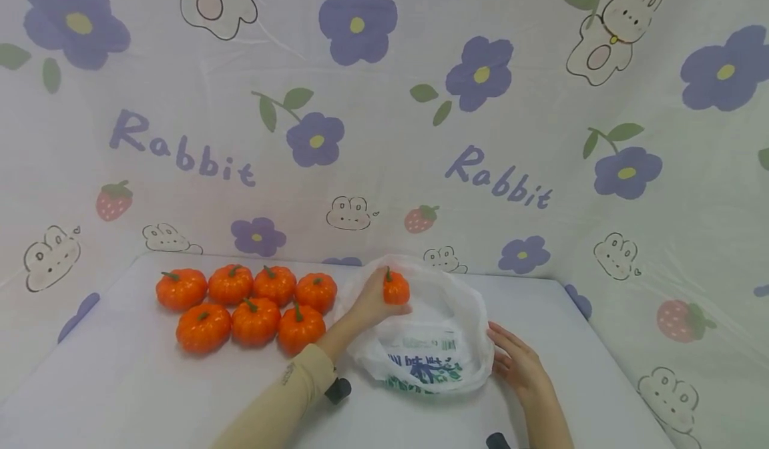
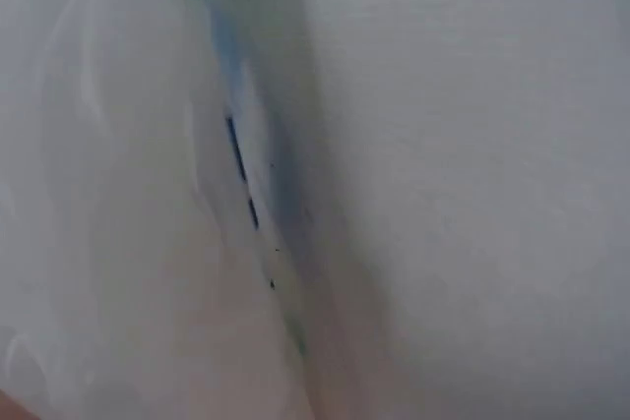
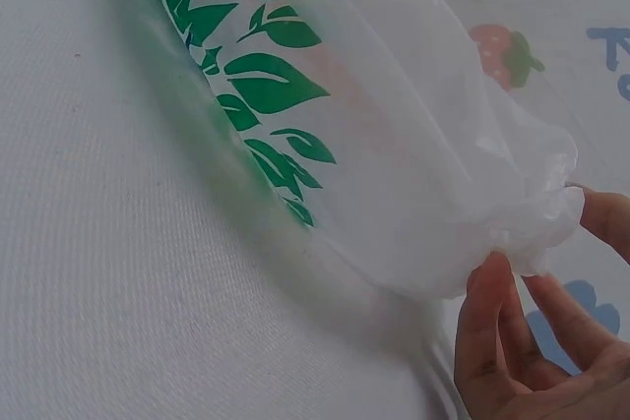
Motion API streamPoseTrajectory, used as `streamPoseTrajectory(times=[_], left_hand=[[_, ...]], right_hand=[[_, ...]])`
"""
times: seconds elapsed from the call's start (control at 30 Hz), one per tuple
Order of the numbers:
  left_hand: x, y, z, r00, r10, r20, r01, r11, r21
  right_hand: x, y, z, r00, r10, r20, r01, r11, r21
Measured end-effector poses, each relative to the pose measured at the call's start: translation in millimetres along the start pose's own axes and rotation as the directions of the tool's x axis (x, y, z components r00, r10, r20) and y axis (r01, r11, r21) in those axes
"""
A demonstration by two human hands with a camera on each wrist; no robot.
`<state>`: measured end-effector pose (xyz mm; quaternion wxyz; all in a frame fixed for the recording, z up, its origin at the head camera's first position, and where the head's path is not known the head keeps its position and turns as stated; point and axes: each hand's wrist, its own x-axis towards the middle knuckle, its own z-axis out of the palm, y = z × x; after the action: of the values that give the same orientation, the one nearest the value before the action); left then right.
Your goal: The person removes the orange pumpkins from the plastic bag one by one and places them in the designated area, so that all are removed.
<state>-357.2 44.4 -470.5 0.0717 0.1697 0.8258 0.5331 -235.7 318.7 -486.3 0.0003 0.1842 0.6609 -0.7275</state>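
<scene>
A small orange pumpkin [image 1: 397,289] with a green stem is held in my left hand [image 1: 372,303], over the mouth of a white plastic bag [image 1: 485,312]. The bag lies with its mouth spread and has dark blue lettering and green leaf prints. My right hand [image 1: 521,367] is at the bag's right rim. In the right wrist view, that hand [image 3: 536,351] pinches the bunched edge of the bag [image 3: 423,194] between thumb and fingers. The left wrist view shows mostly the bag's side [image 2: 128,204]; the left hand's grip is hidden there.
Several more orange pumpkins [image 1: 255,322] stand in two rows on the white table [image 1: 120,382], left of the bag. Behind the table hangs a cloth [image 1: 384,169] printed with rabbits, flowers and strawberries. A small black object [image 1: 338,391] shows by the left wrist.
</scene>
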Motion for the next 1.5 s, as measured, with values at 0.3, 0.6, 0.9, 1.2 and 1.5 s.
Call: streamPoseTrajectory(times=[0.3,0.6,0.9,1.2,1.5], left_hand=[[6.2,-2.5,4.8,0.997,-0.047,-0.060,0.048,0.999,0.021],[9.8,-7.3,9.5,0.991,-0.017,-0.129,0.023,0.999,0.044],[4.7,-8.9,7.8,0.987,-0.043,-0.154,0.057,0.994,0.089],[2.5,-6.9,3.4,0.979,-0.094,-0.182,0.102,0.994,0.036],[7.9,-9.5,2.3,0.979,-0.125,-0.163,0.132,0.991,0.033]], right_hand=[[-2.2,0.8,0.8,1.000,-0.005,-0.008,0.005,1.000,-0.004],[-1.7,1.7,1.1,1.000,-0.003,-0.007,0.003,1.000,0.002],[-3.1,0.4,2.0,1.000,0.004,-0.005,-0.004,1.000,0.015],[-3.0,-2.3,1.8,1.000,0.000,-0.007,0.000,1.000,0.002],[-1.5,-3.2,2.1,1.000,0.008,-0.016,-0.008,1.000,-0.011]])
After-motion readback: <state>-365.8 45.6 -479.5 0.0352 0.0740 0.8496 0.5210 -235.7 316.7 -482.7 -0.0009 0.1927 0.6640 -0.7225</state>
